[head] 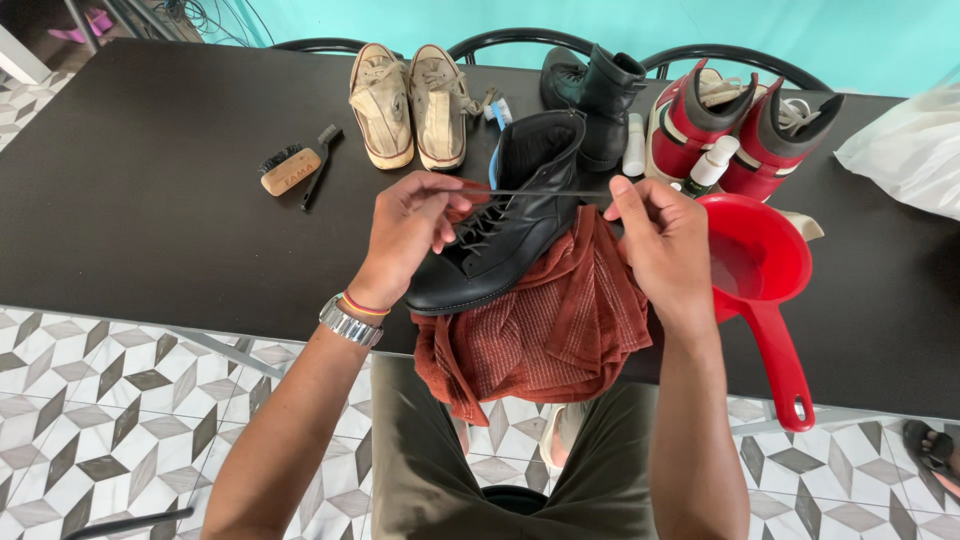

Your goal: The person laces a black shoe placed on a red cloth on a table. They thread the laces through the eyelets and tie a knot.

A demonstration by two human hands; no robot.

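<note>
Head view: our left hand (408, 228) and right hand (668, 240) each pinch an end of the black lace (540, 193), stretched taut over the black boot (510, 230) on the red cloth (560, 320); we should keep tension even; pull straight.

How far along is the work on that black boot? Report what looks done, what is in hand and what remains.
Done: the black boot lies on the rust cloth, its lower eyelets already laced.
In hand: the left hand and right hand stretch a lace taut between them above the boot.
Left: the boot's top stands open and unlaced; the second black boot waits behind.
</note>
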